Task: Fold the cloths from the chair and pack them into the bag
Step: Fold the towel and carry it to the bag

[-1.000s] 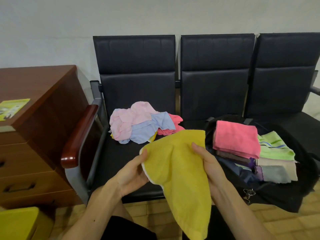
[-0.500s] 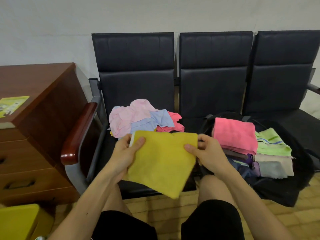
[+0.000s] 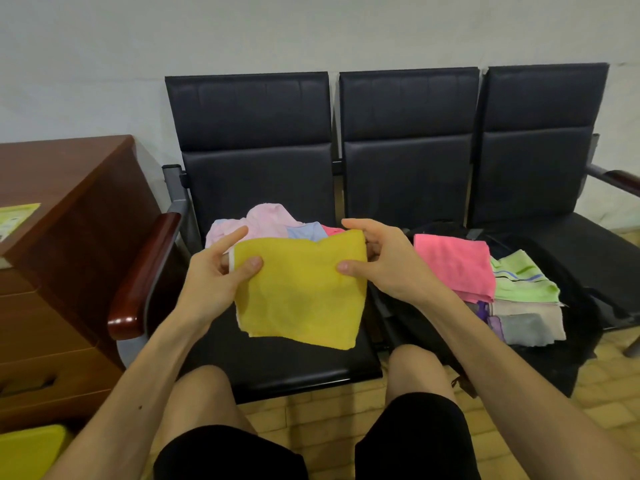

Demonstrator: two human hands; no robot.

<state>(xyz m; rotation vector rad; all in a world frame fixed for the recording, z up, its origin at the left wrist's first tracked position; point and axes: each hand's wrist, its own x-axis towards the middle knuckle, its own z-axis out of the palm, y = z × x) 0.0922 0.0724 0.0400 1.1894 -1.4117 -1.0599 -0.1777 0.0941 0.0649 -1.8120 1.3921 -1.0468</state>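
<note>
So the person sat facing a row of three black chairs (image 3: 249, 133) against the wall, holding a yellow cloth (image 3: 301, 296) up in the air over the front of the left-most seat. The left hand (image 3: 214, 278) pinched the cloth's top left corner, thumb on the front and index finger sticking out straight above it. A thin white edge showed right at that corner. The right hand (image 3: 384, 265) pinched the top right corner, thumb in front and the other fingers curled behind. The cloth hung from those two corners, its top edge sagging a bit in the middle.

Behind it on that same seat sat a heap of loose cloths (image 3: 266, 220), all crumpled: pale pink, light blue and a bit of brighter pink. On the next seat over was an open black bag (image 3: 571, 306) with folded ones stacked in it. There was a pink cloth (image 3: 453, 265) on top, a green striped cloth (image 3: 519, 282) just beside it, and beige and grey ones underneath. A brown wooden desk (image 3: 76, 220) with drawers stood left of the chairs, with a yellow-green sheet (image 3: 17, 220) lying on top.
</note>
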